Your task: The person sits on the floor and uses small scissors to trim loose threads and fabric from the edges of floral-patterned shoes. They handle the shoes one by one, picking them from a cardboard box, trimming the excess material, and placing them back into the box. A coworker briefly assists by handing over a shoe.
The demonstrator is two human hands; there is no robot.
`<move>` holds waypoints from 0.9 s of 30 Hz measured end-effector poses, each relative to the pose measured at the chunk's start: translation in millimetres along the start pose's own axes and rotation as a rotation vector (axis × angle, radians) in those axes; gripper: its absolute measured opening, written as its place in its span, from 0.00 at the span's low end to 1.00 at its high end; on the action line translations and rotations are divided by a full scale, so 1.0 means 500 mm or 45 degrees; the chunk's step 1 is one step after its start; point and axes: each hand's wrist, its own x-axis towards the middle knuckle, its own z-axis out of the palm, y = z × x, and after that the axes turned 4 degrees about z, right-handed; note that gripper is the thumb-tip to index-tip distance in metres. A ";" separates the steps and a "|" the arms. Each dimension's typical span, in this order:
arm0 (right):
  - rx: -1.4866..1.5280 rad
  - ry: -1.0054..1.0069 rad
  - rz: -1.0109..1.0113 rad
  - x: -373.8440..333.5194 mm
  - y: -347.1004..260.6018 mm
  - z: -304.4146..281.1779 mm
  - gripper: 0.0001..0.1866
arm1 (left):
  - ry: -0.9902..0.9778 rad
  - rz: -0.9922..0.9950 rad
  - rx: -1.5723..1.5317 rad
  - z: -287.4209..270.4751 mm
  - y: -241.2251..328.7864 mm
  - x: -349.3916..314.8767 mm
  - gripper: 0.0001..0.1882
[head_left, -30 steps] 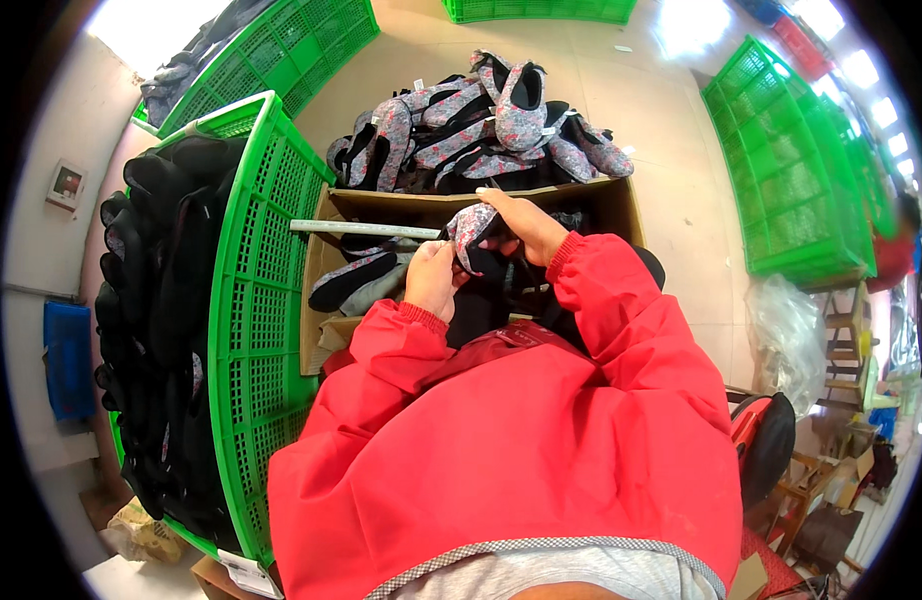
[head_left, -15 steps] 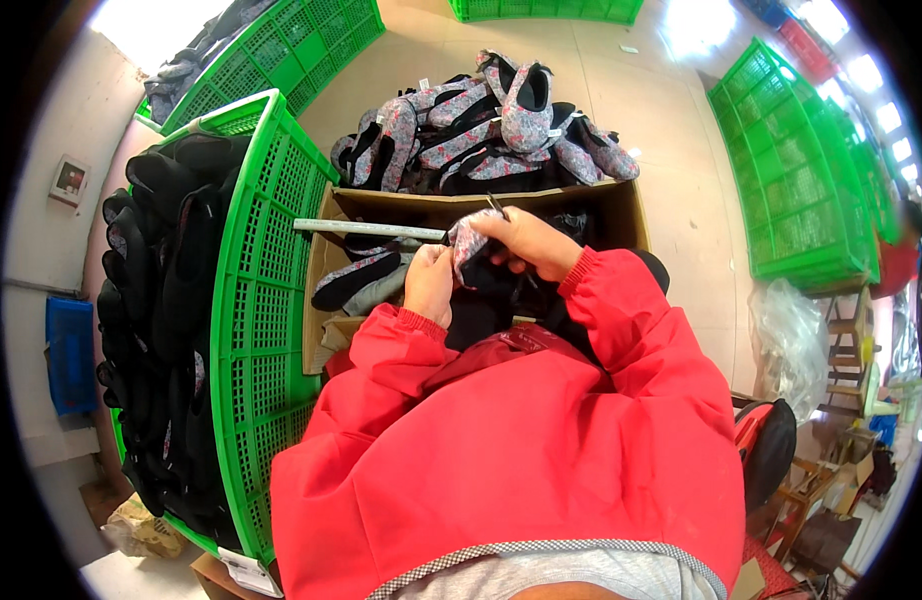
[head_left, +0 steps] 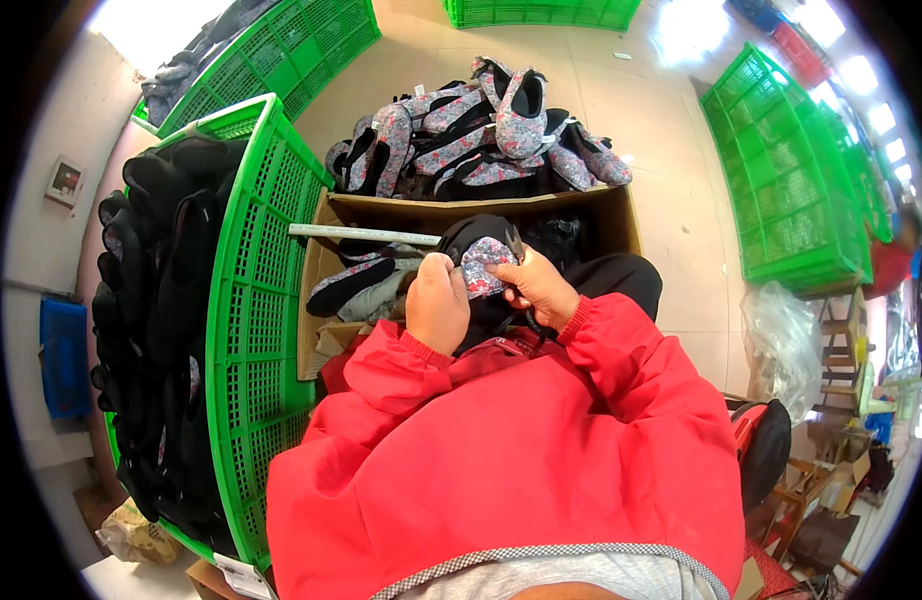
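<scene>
Hand work on one floral piece above a cardbd. box

Two hands, one floral piece. The L hand (head_left: 439,305) had its fingers clamped on the L edge of the floral piece (head_left: 482,272); the R hand (head_left: 543,287) had thumb and fingers closed on its R side, w/ one dark pointed tool (head_left: 517,243) projecting beyond them (type unclear, mostly hidden). The piece was btwn the hands, over the near part of one cardbd. box (head_left: 634,222); black material lay directly behind it, partly covered.

Surroundings: one pale rod (head_left: 356,234) crossed the box's L side, its R end near the hands. Below it, inside, lay at least one black shoe (head_left: 351,288) w/ floral trim, next to grey material (head_left: 379,290). Just beyond the far wall, a heap of floral shoes (head_left: 521,125), too overlapped for an exact ct., blocked the far side. At least four green crates showed: one close at L (head_left: 271,300), full of black shoes (head_left: 171,300); one upper L; one at top; one or more at R (head_left: 786,170). One clear plastic bag (head_left: 784,345) lay near the R crate. Red sleeves hid part of the box's near edge.
</scene>
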 end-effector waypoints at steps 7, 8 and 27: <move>-0.176 0.279 -0.369 0.027 0.072 0.046 0.15 | -0.037 0.237 0.465 0.008 0.053 -0.019 0.07; -0.226 0.341 -0.543 0.033 0.083 0.056 0.15 | -0.053 0.249 0.506 0.011 0.059 -0.019 0.07; -0.511 0.047 -0.450 -0.074 -0.062 0.007 0.15 | -0.089 0.675 0.393 -0.117 -0.023 0.069 0.13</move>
